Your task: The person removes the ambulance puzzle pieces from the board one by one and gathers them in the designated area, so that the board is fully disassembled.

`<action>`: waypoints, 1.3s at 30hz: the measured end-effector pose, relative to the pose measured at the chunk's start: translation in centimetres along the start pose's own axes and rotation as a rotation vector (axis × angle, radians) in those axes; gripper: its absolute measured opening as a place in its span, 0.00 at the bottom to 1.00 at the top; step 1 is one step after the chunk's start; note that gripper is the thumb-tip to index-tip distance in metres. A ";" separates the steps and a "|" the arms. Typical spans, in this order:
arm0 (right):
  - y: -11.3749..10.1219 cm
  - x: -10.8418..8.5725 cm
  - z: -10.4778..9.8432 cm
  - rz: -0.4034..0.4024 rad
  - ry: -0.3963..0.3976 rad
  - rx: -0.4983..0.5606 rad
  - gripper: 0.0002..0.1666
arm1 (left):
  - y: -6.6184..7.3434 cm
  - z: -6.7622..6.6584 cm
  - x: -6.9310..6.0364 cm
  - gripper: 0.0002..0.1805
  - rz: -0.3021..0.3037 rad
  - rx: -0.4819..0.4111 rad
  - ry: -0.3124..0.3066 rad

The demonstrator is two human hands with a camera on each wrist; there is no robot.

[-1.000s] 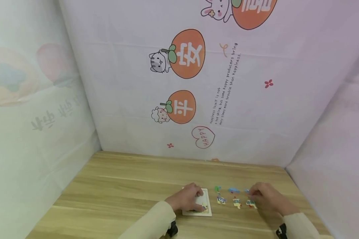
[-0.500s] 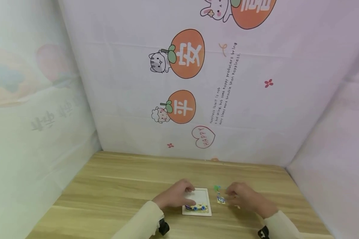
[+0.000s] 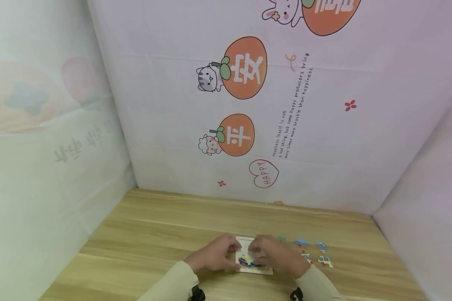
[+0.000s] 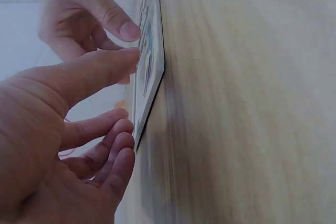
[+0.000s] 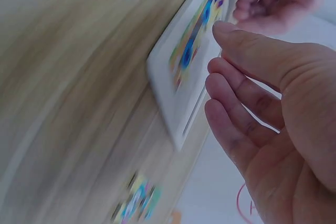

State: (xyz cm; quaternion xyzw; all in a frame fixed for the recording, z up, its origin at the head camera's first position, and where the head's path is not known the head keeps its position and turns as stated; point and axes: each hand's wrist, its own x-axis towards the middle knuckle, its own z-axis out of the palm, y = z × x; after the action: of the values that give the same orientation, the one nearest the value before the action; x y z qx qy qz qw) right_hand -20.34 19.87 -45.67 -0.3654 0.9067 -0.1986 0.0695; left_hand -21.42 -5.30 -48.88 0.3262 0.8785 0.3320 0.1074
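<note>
A small white puzzle tray lies on the wood-grain table, with a partly assembled picture of a colourful vehicle along its near side. My left hand is at the tray's left edge, thumb toward the near corner and fingers toward the far one. Over the tray's right part is my right hand, its thumb and fingers bent and apart, hiding some of the picture. No piece shows between the fingers in the right wrist view. Loose jigsaw pieces lie to the right.
Blue pieces sit in the farther row, and a green piece shows just beyond my right hand. Printed white cloth walls enclose the table at the back and both sides.
My right hand has swept left from the loose pieces to the tray. My left hand drew back off the tray's surface and is now at its left edge. The head view shifted slightly.
</note>
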 end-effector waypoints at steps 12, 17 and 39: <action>-1.2 1.2 1.2 -0.044 -0.007 -0.006 0.13 | -0.2 0.6 -0.2 0.28 0.050 -0.043 -0.003; -1.0 1.3 1.5 -0.035 -0.019 0.033 0.11 | -0.1 0.6 -0.1 0.27 0.036 -0.045 -0.013; -0.8 1.6 0.8 0.025 0.005 0.245 0.04 | 0.0 0.6 0.1 0.27 0.003 -0.049 -0.031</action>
State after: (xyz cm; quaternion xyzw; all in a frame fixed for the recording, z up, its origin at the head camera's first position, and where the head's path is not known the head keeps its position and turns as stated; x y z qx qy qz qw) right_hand -20.71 18.00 -46.04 -0.3424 0.8804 -0.3078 0.1140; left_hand -21.26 -4.89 -49.37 0.3298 0.8678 0.3486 0.1288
